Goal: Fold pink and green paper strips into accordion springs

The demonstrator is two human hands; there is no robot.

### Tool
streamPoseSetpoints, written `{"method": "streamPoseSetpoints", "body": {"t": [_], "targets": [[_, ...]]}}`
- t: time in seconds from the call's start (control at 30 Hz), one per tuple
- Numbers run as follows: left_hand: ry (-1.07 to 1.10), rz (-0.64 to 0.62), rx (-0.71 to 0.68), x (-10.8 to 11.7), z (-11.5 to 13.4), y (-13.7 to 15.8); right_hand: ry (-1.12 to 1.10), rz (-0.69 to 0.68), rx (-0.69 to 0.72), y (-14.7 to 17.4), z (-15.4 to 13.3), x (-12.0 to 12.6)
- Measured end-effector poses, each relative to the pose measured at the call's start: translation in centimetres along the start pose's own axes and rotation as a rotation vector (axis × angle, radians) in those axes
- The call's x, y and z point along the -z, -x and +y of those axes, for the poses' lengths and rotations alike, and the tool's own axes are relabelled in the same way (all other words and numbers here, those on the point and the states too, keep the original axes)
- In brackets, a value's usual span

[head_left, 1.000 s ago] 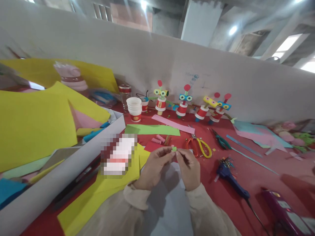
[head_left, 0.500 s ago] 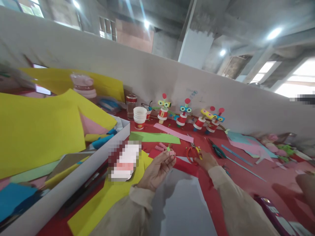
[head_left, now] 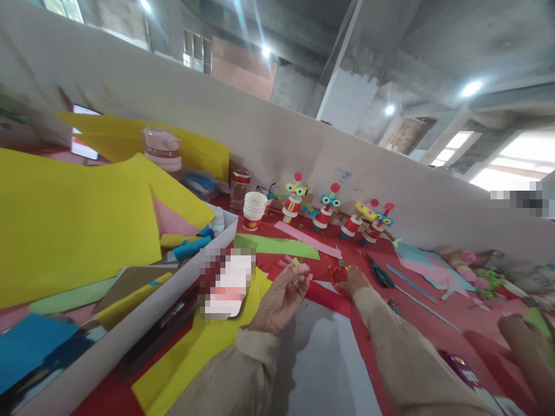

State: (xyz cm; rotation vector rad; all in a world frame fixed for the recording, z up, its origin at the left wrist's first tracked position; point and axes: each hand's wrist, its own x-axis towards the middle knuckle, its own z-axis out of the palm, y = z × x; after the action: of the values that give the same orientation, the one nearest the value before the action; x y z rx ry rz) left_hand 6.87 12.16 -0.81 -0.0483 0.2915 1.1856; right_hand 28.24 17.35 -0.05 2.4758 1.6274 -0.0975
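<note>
My left hand [head_left: 281,300] is closed in a pinch on a small folded pink and green paper piece [head_left: 302,268], held up above the table. Pink pleated paper strips [head_left: 285,262] lie just behind it. My right hand [head_left: 354,282] has its fingers closed at the handles of the scissors [head_left: 335,278]. One red handle loop shows beside the fingers; the hand covers the rest of the grip. The blades point away from me, towards a pink paper strip [head_left: 307,239]. Under my hands lies a grey-white sheet [head_left: 323,358].
Paper-cup robot figures [head_left: 292,206] stand along the white partition [head_left: 260,133]. Stacked paper cups [head_left: 254,209] and a glass jar [head_left: 239,190] are left of them. A white box [head_left: 130,323] holds coloured paper. Pliers [head_left: 379,271] lie right; another person's hand [head_left: 515,338] is at far right.
My right hand has closed in on the scissors and now covers their yellow handle. The left hand still pinches the paper piece. At far right, another person's hand has come further into view with green material.
</note>
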Motion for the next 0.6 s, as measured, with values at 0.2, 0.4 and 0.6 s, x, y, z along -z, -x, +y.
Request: {"method": "streamPoseSetpoints", "body": {"t": [0.2, 0.4, 0.6], "targets": [[-0.049, -0.019, -0.02, 0.3, -0.1, -0.1, 0.087, 0.036, 0.014, -0.3, 1.2, 5.1], [-0.09, -0.065, -0.09, 0.8, -0.3, -0.5, 0.063, 0.14, 0.068, 4.4, 6.1, 7.6], [-0.157, -0.062, -0.078, 0.8, -0.6, -0.7, -0.639, 0.448, 0.445, 13.6, 6.9, 0.4]]}}
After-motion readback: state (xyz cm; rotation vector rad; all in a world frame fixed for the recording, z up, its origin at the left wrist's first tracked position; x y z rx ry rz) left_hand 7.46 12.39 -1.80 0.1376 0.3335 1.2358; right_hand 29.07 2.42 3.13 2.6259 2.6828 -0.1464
